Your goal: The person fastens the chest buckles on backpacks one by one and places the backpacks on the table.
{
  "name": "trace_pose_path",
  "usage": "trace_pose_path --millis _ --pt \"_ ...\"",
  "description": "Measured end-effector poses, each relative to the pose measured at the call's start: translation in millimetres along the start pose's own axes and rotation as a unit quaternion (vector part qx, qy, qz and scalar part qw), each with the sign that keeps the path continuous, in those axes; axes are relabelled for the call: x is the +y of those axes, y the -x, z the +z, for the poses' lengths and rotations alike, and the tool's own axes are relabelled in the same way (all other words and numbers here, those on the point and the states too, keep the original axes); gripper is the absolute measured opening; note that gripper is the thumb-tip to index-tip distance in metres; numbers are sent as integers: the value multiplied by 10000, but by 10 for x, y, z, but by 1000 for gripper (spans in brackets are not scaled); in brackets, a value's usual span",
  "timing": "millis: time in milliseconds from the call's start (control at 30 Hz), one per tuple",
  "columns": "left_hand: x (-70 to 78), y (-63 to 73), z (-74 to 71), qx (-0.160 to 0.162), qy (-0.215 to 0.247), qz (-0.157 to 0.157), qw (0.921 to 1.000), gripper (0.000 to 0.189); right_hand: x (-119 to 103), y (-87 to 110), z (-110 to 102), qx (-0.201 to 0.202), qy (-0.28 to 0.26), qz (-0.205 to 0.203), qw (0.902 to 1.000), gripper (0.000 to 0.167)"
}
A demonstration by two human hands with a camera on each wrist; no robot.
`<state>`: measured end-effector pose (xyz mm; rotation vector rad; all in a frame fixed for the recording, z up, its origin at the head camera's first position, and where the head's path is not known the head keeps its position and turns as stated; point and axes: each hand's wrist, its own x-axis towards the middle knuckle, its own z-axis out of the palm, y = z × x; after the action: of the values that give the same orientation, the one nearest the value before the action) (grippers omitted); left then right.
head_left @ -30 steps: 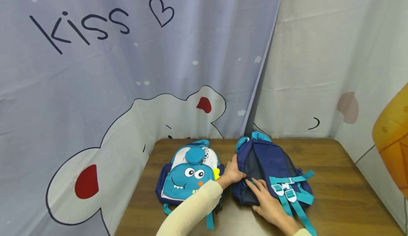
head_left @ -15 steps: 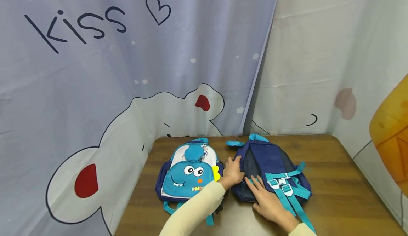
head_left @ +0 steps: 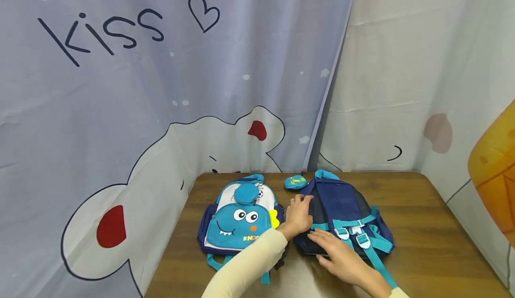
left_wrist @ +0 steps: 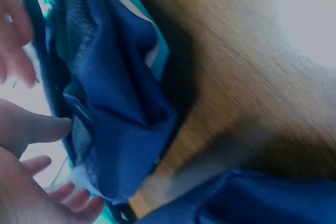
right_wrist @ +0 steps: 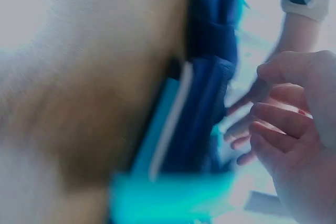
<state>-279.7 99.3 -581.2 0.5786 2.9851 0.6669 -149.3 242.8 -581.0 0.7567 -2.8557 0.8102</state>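
Note:
A navy backpack [head_left: 339, 199] lies on its front on the table, its back panel and turquoise straps [head_left: 372, 251] with white buckles facing up. My left hand [head_left: 298, 215] rests at its left edge with loosely bent fingers; in the left wrist view the thumb [left_wrist: 50, 128] touches the navy side [left_wrist: 123, 103]. My right hand [head_left: 338, 255] is at the bag's lower edge, fingers extended and overlapping it in the head view. The right wrist view shows that hand's fingers [right_wrist: 281, 116] relaxed beside the bag [right_wrist: 202, 98], around nothing.
Left of it lies a second backpack [head_left: 237, 228], blue and white with a cartoon monster face, face up; my left sleeve [head_left: 249, 262] crosses its corner. A small round blue pouch [head_left: 295, 182] lies at the back of the wooden table [head_left: 434, 244]. Printed curtains [head_left: 249, 79] hang behind.
The round pouch, first upright against the navy bag's top left, has dropped to the left onto the table. My right hand has drawn slightly down the bag; the left fingers have shifted right over its edge.

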Motion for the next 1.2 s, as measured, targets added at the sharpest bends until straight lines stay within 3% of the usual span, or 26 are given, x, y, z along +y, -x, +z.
trace_pose_path --millis 100,233,433,633,833,1000,1200 --pt "45 -7 -27 180 -3 204 9996 56 23 53 -121 839 186 -307 9958 57" --pt "162 -46 -63 227 97 518 9984 47 203 127 -285 1876 445 -337 9807 58" --pt "438 -105 -19 -49 180 1021 9946 38 619 199 -500 2607 307 -263 9646 56" --pt "639 -83 127 -432 -105 1454 9884 42 939 267 -607 2875 359 -274 9567 56" --pt "770 -51 223 -564 -420 1616 9843 45 1131 384 -714 2953 253 326 9545 57" --pt "817 -27 288 -528 -426 1599 9848 45 1205 426 -804 2730 189 870 9579 59" --pt "853 20 379 -434 -479 1636 9844 41 1277 431 -787 2236 390 999 9688 49"
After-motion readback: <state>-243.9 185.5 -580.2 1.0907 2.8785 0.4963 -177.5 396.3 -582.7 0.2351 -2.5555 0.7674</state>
